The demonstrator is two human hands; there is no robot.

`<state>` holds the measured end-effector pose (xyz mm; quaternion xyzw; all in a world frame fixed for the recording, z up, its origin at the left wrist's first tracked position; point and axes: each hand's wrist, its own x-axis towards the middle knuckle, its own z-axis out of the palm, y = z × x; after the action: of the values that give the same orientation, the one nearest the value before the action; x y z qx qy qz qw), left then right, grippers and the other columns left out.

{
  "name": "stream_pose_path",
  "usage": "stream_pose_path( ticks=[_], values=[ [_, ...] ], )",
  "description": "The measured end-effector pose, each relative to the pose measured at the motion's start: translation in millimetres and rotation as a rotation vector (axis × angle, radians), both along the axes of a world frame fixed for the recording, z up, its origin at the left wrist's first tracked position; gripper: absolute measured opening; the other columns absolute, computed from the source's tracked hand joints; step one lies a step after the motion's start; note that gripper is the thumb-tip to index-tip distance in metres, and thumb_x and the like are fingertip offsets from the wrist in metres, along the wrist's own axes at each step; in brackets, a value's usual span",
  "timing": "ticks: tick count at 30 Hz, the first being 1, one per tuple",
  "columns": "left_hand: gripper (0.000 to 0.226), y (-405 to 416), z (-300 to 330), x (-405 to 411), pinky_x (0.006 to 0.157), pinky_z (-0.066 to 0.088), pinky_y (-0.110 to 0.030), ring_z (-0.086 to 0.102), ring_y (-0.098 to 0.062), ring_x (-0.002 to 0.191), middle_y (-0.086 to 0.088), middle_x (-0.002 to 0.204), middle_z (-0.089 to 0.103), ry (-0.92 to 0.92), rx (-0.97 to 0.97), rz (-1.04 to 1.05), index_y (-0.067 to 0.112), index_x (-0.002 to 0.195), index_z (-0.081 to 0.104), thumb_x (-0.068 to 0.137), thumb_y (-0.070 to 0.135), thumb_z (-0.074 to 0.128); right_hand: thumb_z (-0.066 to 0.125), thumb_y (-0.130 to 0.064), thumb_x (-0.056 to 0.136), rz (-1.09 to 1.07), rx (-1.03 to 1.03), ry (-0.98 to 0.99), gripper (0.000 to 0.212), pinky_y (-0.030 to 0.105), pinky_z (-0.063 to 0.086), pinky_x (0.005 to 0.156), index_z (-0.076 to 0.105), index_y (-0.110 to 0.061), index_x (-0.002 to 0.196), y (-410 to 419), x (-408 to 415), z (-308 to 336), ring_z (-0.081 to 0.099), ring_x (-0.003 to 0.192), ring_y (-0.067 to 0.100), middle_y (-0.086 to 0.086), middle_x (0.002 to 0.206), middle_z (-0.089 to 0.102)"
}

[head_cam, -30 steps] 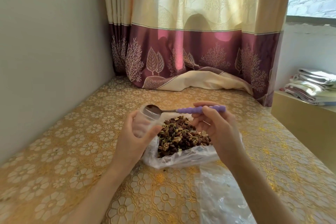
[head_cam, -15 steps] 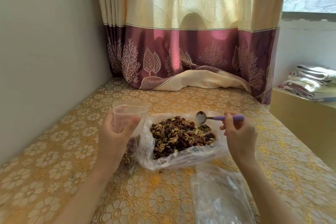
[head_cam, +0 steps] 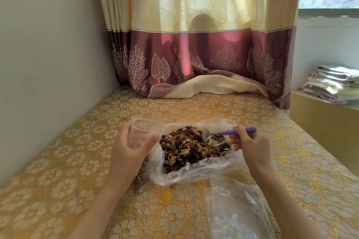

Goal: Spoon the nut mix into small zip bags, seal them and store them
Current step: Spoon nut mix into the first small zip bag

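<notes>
A pile of nut mix (head_cam: pixel 191 146) lies in a large clear plastic bag (head_cam: pixel 196 174) spread open on the gold-patterned table (head_cam: pixel 64 176). My left hand (head_cam: pixel 130 148) grips a small clear zip bag (head_cam: pixel 144 130) upright, mouth held open, just left of the pile; some nuts show in its bottom below my wrist. My right hand (head_cam: pixel 248 144) pinches the purple handle of a spoon (head_cam: pixel 238 131). The spoon's metal bowl is dipped into the far right side of the nut pile.
More clear plastic bags (head_cam: pixel 237 211) lie flat on the table near my right forearm. A wall runs along the left, a curtain (head_cam: pixel 204 60) drapes onto the table's far end, and folded towels (head_cam: pixel 334 83) sit on a ledge at right.
The spoon left the small bag's mouth and swung right, then down into the nut pile. My left hand lowered the small bag a little.
</notes>
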<state>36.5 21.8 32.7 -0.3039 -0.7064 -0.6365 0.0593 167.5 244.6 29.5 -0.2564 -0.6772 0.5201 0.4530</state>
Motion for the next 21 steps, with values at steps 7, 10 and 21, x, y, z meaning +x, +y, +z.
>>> stream_pose_path(
  ticks=[7, 10, 21],
  values=[
    [0.084, 1, -6, -1, 0.072, 0.054, -0.026, 0.064, -0.011, 0.092, 0.003, 0.110, 0.063, -0.016, -0.073, 0.003, 0.020, 0.128, 0.046, 0.059, 0.063, 0.066, 0.049, -0.011, 0.097, 0.168, -0.189, -0.001, 0.029, 0.019, 0.048, 0.047, 0.069, -0.001, 0.078, -1, -3, 0, 0.065, 0.060, 0.014, 0.008, 0.080, 0.075],
    [0.086, 0, -8, -3, 0.075, 0.054, -0.026, 0.063, -0.007, 0.092, 0.008, 0.110, 0.063, -0.014, -0.101, -0.003, 0.021, 0.127, 0.046, 0.060, 0.071, 0.066, 0.047, -0.008, 0.097, 0.169, -0.358, 0.054, 0.029, 0.018, 0.047, 0.045, 0.064, 0.001, 0.074, 1, -2, 0, 0.064, 0.059, 0.018, 0.017, 0.082, 0.074],
    [0.068, 3, -13, -6, 0.071, 0.050, -0.013, 0.061, 0.006, 0.090, 0.016, 0.104, 0.064, 0.029, -0.160, -0.013, 0.027, 0.121, 0.049, 0.063, 0.059, 0.065, 0.048, -0.009, 0.097, 0.090, -0.358, 0.173, 0.047, 0.017, 0.039, 0.037, 0.066, -0.009, 0.053, 2, -3, 6, 0.056, 0.049, 0.017, 0.013, 0.067, 0.072]
  ],
)
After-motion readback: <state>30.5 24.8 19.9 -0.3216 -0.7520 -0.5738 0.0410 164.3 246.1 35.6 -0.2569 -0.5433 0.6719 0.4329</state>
